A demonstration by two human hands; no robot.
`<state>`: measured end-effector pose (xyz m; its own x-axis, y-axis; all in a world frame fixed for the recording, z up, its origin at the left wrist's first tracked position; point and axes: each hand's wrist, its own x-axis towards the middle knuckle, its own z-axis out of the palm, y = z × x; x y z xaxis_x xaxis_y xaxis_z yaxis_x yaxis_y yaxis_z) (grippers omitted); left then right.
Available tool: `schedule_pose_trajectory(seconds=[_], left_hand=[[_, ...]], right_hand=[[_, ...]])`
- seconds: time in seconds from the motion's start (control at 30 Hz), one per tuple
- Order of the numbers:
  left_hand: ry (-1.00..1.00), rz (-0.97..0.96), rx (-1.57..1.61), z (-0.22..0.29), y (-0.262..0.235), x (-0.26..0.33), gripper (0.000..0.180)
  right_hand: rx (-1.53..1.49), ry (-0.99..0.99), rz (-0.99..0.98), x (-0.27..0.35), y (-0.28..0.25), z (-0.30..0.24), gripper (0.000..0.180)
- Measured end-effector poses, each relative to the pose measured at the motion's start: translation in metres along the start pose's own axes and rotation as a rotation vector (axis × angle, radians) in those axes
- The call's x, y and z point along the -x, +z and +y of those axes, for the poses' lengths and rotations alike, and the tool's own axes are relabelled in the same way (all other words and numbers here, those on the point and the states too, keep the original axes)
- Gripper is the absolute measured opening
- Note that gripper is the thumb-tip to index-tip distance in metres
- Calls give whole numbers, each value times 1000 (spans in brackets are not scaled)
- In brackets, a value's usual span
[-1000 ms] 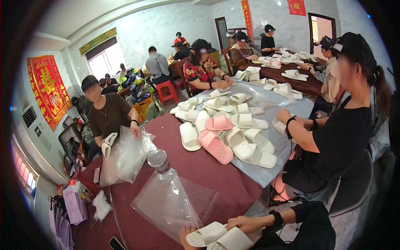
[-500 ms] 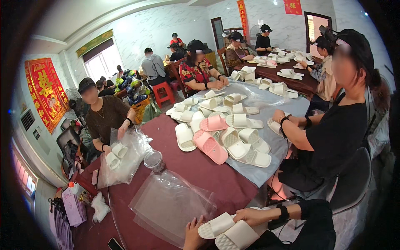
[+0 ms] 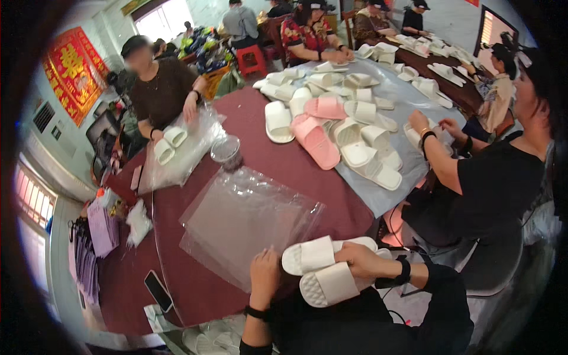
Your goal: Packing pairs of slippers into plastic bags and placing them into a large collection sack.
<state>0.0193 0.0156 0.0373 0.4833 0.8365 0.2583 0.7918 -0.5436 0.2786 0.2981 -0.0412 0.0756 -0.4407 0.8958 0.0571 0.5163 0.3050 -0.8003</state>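
White slippers (image 3: 336, 280), toes left, axes sideways

One head view: left fisheye of a side-by-side pair, worn on the person's head. Looks forward and down across the worktop (image 3: 130, 284); left hand (image 3: 264, 273) and right hand (image 3: 358, 259) close in at near side, far wall (image 3: 207, 12) well off. Very wide, straight edges bending.
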Motion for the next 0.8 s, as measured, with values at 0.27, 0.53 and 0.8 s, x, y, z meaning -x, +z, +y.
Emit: schedule_pose_trajectory(seconds=[0.27, 0.53, 0.8], left_hand=[[-193, 21, 178, 9, -19, 2, 23], [-51, 80, 69, 2, 4, 7, 35], [-4, -77, 177, -15, 29, 20, 44]], right_hand=[[124, 7, 80, -10, 10, -10, 13], [139, 9, 59, 0, 0, -18, 12], [-147, 102, 2, 23, -16, -17, 21]])
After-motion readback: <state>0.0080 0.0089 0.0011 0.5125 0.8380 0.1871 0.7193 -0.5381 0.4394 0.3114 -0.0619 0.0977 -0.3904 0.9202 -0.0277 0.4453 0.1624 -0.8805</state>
